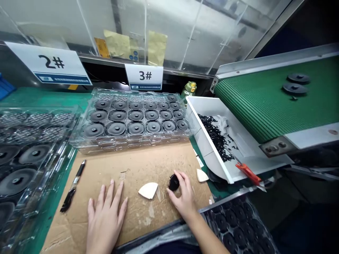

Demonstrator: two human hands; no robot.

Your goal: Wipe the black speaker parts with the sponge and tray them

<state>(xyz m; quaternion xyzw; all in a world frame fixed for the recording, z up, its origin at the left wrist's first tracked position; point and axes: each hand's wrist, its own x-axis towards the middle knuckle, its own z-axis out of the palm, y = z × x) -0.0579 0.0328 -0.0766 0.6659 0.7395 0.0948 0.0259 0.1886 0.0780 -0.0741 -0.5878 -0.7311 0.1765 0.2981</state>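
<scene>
My left hand (107, 215) lies flat on a brown cardboard sheet (127, 225), fingers spread, holding nothing. Between the thumb and fingers of my right hand (183, 197) is a small black round part (173, 182), held just over or on the cardboard; whether it touches, I cannot tell. A white wedge-shaped pad (148, 190) rests between the two hands. Another off-white wedge pad (202, 175) sits to the right of my right hand. Left of my left hand lies a black marker pen (74, 185).
A clear tray (132, 141) of black discs stands behind the cardboard, another clear tray (60, 155) at left. On the right, a white bin (212, 148) holds small black pieces and a red-handled tool (249, 173). Discs (295, 88) lie on a green conveyor (259, 102). A black tray (238, 225) is lower right.
</scene>
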